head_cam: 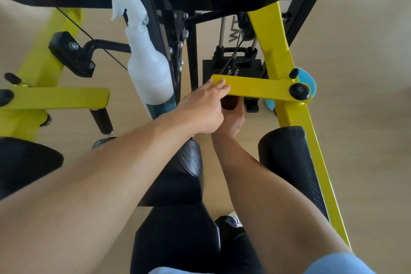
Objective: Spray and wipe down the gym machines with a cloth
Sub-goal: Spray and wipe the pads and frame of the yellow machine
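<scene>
Reaching forward over the black seat pad (175,240), both bare forearms extend toward the machine's right-side yellow bar (255,88). Beside the right forearm stands a black roller pad (287,162) mounted on the yellow frame (295,118). The left hand (201,111) rests on the free end of the yellow bar, fingers fairly straight and laid over its top face, gripping nothing. The right hand (231,118) sits just below that bar, fingers curled around a dark grip (229,103) that hangs beneath it. No cloth can be made out in either hand; a blue object (308,80) behind the frame's pivot may be one, but this cannot be confirmed. Further on, the white spray bottle (148,60) hangs by its trigger on the black upright (155,35), untouched, a little blue liquid at its base.

Judged step: handling or steadying the bar, not spraying. The next move calls for freeing one hand to collect the bottle or cloth.
</scene>
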